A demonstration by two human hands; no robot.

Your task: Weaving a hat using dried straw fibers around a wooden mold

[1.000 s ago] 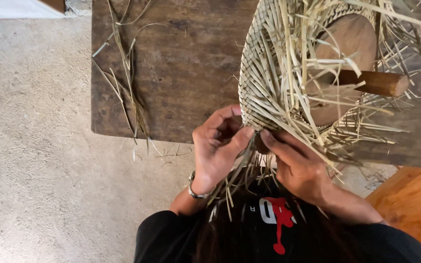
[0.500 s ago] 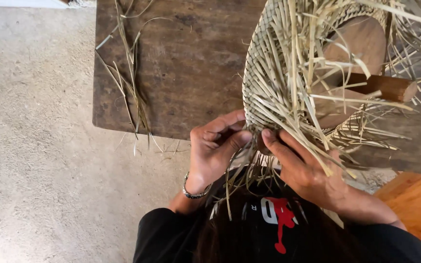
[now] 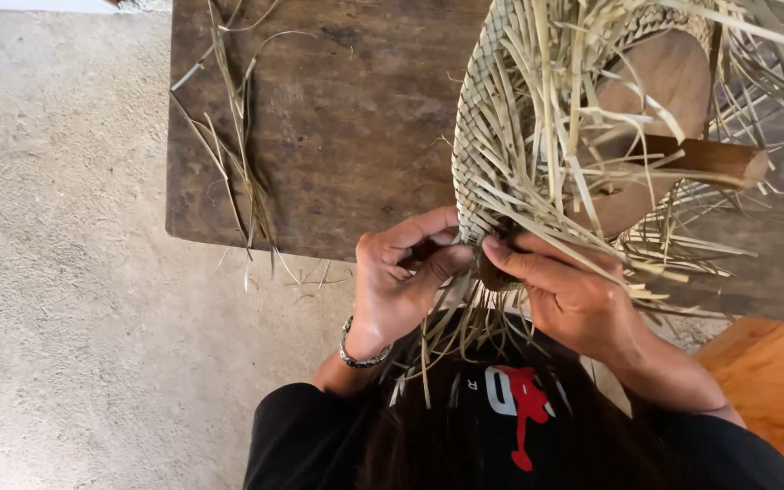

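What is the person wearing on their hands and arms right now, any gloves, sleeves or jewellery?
No gloves: both the left hand and the right hand are bare. A dark beaded bracelet circles the left wrist. The forearms are uncovered; the black sleeves end near the elbows. The right wrist shows no jewellery.

Loose straw strips (image 3: pixel 233 136) on dark wooden table (image 3: pixel 347 118)
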